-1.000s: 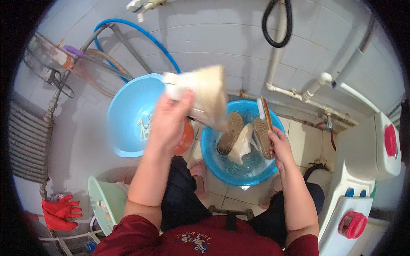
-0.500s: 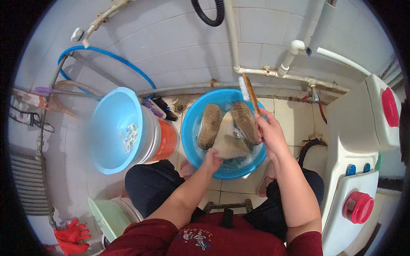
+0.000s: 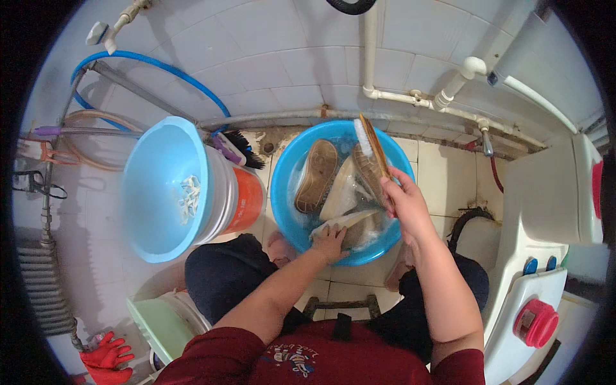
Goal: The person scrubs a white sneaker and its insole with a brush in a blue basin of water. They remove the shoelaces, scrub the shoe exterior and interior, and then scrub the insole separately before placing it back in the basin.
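A blue basin [image 3: 278, 192] of sudsy water stands on the floor before me. Soaking in it are shoes: one brown sole [image 3: 318, 176] faces up at the left, another brown sole [image 3: 367, 170] at the right, with a pale shoe [image 3: 341, 187] between them. At the near rim, my left hand [image 3: 329, 244] grips a light-coloured, wet shoe [image 3: 360, 230], its fingers curled over the edge. My right hand [image 3: 405, 200] is closed around the handle of a wooden scrubbing brush [image 3: 378, 151]. The brush's white bristles point left, above the right-hand sole.
To the left, a light blue basin [image 3: 160, 212] with small white pieces inside leans on a white and orange bucket [image 3: 247, 200]. A broom head [image 3: 244, 149] lies by the wall. White pipes [image 3: 398, 96] run behind. A washing machine-like white unit [image 3: 545, 192] stands right; red gloves [image 3: 106, 356] hang lower left.
My left hand has shifted slightly nearer and right, and the shoe under it now lies tilted against the near rim. The brush stays raised in my right hand. The whole view has shifted a little.
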The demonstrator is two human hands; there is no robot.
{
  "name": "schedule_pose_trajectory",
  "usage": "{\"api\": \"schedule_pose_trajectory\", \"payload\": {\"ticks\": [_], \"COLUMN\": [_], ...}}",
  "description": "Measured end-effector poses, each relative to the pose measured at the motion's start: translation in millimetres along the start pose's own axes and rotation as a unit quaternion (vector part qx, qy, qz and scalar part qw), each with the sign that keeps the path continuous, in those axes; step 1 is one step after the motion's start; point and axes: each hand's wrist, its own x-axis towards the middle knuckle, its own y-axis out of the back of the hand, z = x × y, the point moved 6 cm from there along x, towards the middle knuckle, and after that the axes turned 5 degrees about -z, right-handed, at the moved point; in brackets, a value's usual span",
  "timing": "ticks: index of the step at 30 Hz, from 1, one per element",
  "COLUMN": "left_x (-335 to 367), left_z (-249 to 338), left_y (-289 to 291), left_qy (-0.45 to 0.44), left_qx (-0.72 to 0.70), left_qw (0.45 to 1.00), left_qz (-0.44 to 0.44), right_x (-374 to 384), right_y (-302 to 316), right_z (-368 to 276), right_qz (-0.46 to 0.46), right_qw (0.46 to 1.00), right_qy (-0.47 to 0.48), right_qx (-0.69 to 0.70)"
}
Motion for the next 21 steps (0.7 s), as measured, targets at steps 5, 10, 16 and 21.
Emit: {"api": "schedule_pose_trajectory", "payload": {"ticks": [5, 10, 16, 21], "left_x": [37, 63, 98, 100], "left_z": [-14, -23, -38, -38], "left_y": [-33, -41, -41, -12], "left_qy": [-0.018, -0.079, -0.107, -0.135], "left_qx": [0.096, 0.069, 0.003, -0.012], "left_qw": [0.993, 0.986, 0.99, 0.976], "left_qz": [0.072, 0.126, 0.088, 0.169], "right_x": [3, 3, 13, 18], "right_y": [0, 6, 6, 2], "right_z": [4, 8, 9, 11], "right_qz": [0.02, 0.028, 0.026, 0.015], "right_qw": [0.999, 0.998, 0.997, 0.998], "right_qy": [-0.031, -0.051, -0.073, -0.068], "right_qx": [-0.005, 0.0, -0.001, 0.005]}}
